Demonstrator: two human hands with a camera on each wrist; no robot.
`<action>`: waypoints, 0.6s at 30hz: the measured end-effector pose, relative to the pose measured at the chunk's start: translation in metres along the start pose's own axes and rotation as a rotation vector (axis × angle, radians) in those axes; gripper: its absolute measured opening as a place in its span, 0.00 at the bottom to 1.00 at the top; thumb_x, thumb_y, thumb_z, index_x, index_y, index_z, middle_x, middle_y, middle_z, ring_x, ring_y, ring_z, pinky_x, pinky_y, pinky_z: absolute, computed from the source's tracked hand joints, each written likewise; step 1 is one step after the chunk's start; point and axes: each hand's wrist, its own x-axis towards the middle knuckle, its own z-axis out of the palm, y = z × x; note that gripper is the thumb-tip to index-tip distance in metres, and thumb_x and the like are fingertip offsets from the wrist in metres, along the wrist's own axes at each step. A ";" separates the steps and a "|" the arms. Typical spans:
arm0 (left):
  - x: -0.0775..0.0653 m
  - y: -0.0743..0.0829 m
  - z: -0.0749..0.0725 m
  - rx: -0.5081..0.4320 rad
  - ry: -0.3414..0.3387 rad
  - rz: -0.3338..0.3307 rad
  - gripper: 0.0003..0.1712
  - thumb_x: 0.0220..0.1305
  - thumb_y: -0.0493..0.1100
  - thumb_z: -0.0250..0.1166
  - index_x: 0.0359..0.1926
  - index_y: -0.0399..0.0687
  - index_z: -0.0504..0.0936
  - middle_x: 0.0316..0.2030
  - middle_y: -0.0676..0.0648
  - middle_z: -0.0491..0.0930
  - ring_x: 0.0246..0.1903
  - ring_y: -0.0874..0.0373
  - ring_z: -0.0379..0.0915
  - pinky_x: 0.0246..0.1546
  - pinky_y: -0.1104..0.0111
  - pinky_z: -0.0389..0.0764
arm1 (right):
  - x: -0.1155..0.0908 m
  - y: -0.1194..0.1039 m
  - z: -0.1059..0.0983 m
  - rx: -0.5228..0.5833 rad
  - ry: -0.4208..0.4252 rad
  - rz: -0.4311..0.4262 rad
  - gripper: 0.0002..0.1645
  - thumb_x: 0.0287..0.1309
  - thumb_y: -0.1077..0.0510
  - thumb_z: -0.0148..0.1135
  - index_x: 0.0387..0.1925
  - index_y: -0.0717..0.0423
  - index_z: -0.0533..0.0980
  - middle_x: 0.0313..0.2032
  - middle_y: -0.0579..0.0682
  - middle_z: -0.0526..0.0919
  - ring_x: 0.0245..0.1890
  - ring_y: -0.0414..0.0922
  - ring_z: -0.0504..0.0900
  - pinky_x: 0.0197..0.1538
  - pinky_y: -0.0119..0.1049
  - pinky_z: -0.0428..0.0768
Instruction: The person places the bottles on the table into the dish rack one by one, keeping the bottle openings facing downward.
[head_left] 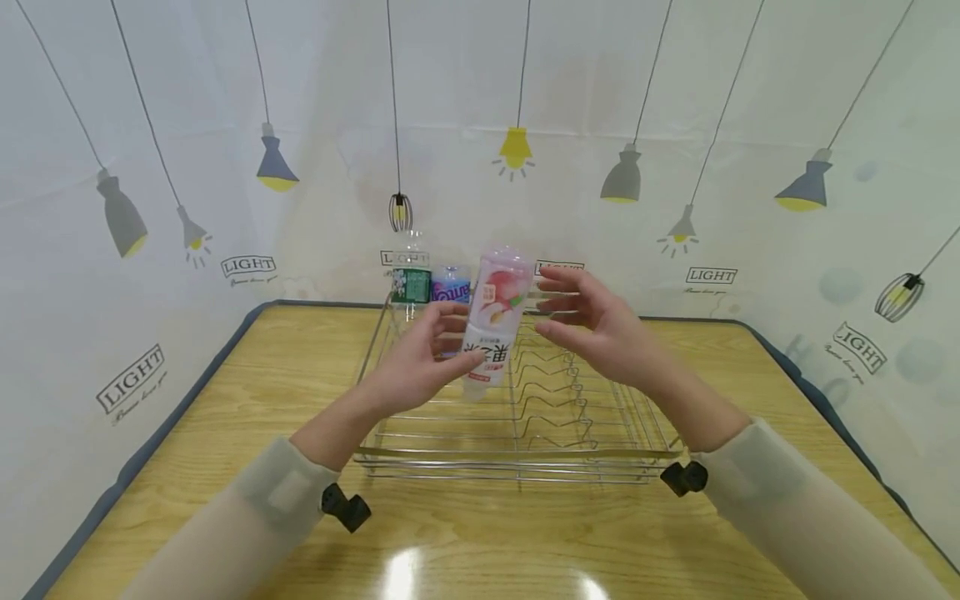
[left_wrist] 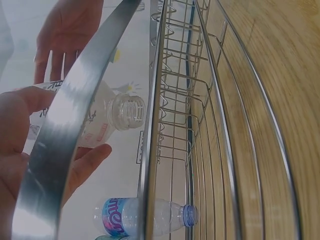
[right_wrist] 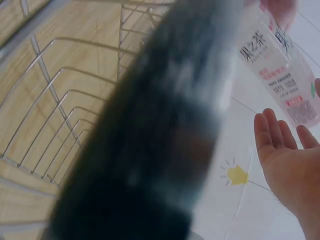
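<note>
My left hand (head_left: 420,358) grips a clear plastic drink bottle (head_left: 497,312) with peach pictures and black characters on its label. The bottle is tilted mouth down, and its uncapped neck (left_wrist: 129,111) shows in the left wrist view. Just right of the bottle, my right hand (head_left: 607,333) is held up with its fingers extended and spread, apart from it. Below both hands stands a wire dish rack (head_left: 517,454). At its far left are a bottle with a green label (head_left: 411,286) and one with a blue-purple label (head_left: 452,289), whose blue cap (left_wrist: 189,215) points down.
The rack rests on a wood-grain table (head_left: 480,542), with wavy wire dividers (head_left: 558,400) on its right side. A pale cloth (head_left: 465,83) printed with lamps hangs behind and along the sides. Metal rack bars partly block both wrist views.
</note>
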 end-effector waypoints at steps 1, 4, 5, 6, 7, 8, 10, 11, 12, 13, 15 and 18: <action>0.000 0.001 0.001 -0.002 0.002 -0.001 0.41 0.77 0.42 0.70 0.81 0.50 0.59 0.72 0.38 0.75 0.70 0.38 0.78 0.68 0.47 0.82 | 0.000 0.000 0.002 0.003 -0.013 0.005 0.41 0.76 0.61 0.68 0.83 0.51 0.62 0.76 0.58 0.73 0.72 0.60 0.80 0.67 0.35 0.83; 0.000 0.003 0.004 -0.022 -0.002 -0.003 0.43 0.77 0.43 0.71 0.83 0.54 0.57 0.71 0.40 0.76 0.69 0.39 0.79 0.67 0.48 0.84 | 0.001 -0.001 0.008 0.010 -0.037 0.007 0.43 0.76 0.61 0.68 0.84 0.50 0.61 0.76 0.58 0.73 0.71 0.60 0.81 0.69 0.43 0.83; 0.000 0.003 0.005 -0.022 -0.004 0.000 0.44 0.77 0.43 0.71 0.84 0.56 0.56 0.71 0.40 0.76 0.69 0.39 0.80 0.66 0.48 0.84 | 0.001 -0.001 0.010 0.015 -0.040 0.012 0.43 0.76 0.60 0.69 0.85 0.49 0.60 0.76 0.57 0.73 0.71 0.59 0.82 0.69 0.45 0.83; 0.000 0.004 0.006 -0.026 -0.006 0.003 0.45 0.77 0.43 0.71 0.84 0.57 0.55 0.71 0.40 0.76 0.68 0.40 0.81 0.65 0.48 0.85 | 0.002 -0.001 0.012 0.018 -0.042 0.011 0.44 0.76 0.60 0.69 0.85 0.49 0.60 0.76 0.57 0.74 0.70 0.59 0.82 0.70 0.47 0.83; 0.000 0.004 0.006 -0.027 -0.008 0.005 0.46 0.78 0.43 0.71 0.85 0.58 0.55 0.71 0.40 0.76 0.68 0.39 0.81 0.64 0.48 0.85 | 0.003 -0.002 0.014 0.020 -0.043 0.008 0.45 0.76 0.61 0.69 0.85 0.49 0.59 0.76 0.58 0.74 0.70 0.59 0.82 0.69 0.49 0.83; 0.000 0.004 0.007 -0.030 -0.012 0.006 0.47 0.78 0.44 0.71 0.85 0.59 0.54 0.71 0.39 0.76 0.67 0.39 0.81 0.64 0.48 0.86 | 0.003 -0.002 0.016 0.020 -0.041 0.006 0.45 0.76 0.61 0.69 0.85 0.49 0.59 0.75 0.59 0.74 0.69 0.59 0.83 0.69 0.49 0.84; 0.000 0.005 0.008 -0.029 -0.014 0.002 0.48 0.77 0.44 0.71 0.86 0.59 0.53 0.70 0.39 0.77 0.66 0.39 0.82 0.63 0.48 0.87 | 0.004 -0.004 0.019 0.026 -0.040 0.012 0.47 0.75 0.61 0.70 0.86 0.49 0.57 0.75 0.59 0.73 0.69 0.60 0.83 0.68 0.49 0.84; -0.001 0.005 0.008 -0.026 -0.015 -0.001 0.48 0.77 0.44 0.72 0.85 0.59 0.53 0.70 0.39 0.77 0.66 0.39 0.83 0.62 0.48 0.87 | 0.005 -0.004 0.021 0.025 -0.039 0.015 0.47 0.75 0.60 0.70 0.86 0.48 0.57 0.76 0.59 0.73 0.69 0.60 0.83 0.68 0.48 0.84; -0.001 0.006 0.008 -0.025 -0.016 -0.006 0.48 0.77 0.44 0.72 0.85 0.58 0.53 0.70 0.39 0.77 0.65 0.39 0.83 0.62 0.48 0.87 | 0.006 -0.004 0.022 0.026 -0.038 0.018 0.48 0.75 0.60 0.70 0.86 0.48 0.56 0.76 0.60 0.72 0.69 0.60 0.83 0.68 0.48 0.85; -0.001 0.007 0.008 -0.021 -0.017 -0.011 0.48 0.77 0.44 0.72 0.85 0.58 0.52 0.69 0.39 0.77 0.65 0.39 0.83 0.62 0.48 0.87 | 0.006 -0.005 0.023 0.028 -0.036 0.023 0.48 0.75 0.60 0.70 0.86 0.48 0.56 0.76 0.60 0.72 0.69 0.60 0.83 0.68 0.47 0.85; -0.001 0.007 0.008 -0.020 -0.017 -0.023 0.48 0.76 0.44 0.72 0.84 0.57 0.52 0.68 0.39 0.77 0.65 0.39 0.83 0.62 0.48 0.87 | 0.007 -0.005 0.026 0.035 -0.030 0.033 0.49 0.75 0.60 0.70 0.86 0.47 0.55 0.76 0.59 0.72 0.69 0.60 0.83 0.67 0.48 0.85; 0.000 0.008 0.008 -0.019 -0.028 -0.019 0.48 0.76 0.43 0.72 0.84 0.56 0.51 0.69 0.38 0.77 0.65 0.37 0.83 0.62 0.47 0.87 | 0.009 -0.006 0.028 0.044 -0.026 0.047 0.49 0.74 0.60 0.71 0.86 0.46 0.55 0.75 0.59 0.73 0.68 0.60 0.83 0.67 0.49 0.86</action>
